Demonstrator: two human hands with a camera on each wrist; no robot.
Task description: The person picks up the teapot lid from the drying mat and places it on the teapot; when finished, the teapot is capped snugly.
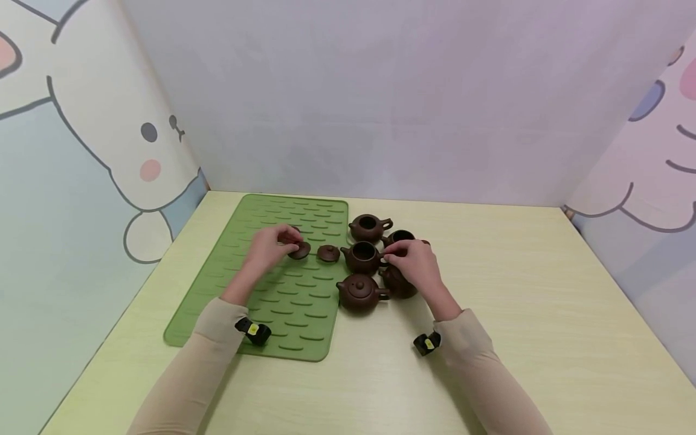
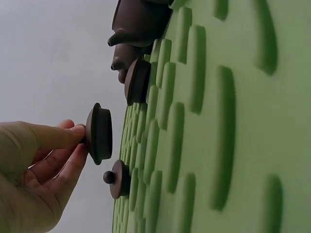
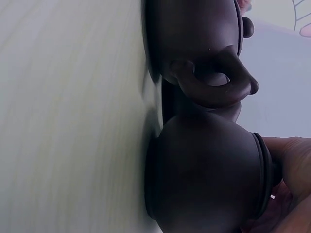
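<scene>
The head view is looking down from six o'clock toward twelve, farthest off, over the counter (image 1: 516, 272). Close and turned sideways, the left wrist view is sharing the green mat (image 1: 310, 314) at three o'clock; the right, closer, the dark teapots (image 3: 209, 170).

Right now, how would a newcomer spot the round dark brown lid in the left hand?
Find the green rectangular ridged mat on the pale table. Over it, the bare left hand pinches a round dark brown lid. It is raised, while the two similar lids nearby rest on the mat.
</scene>
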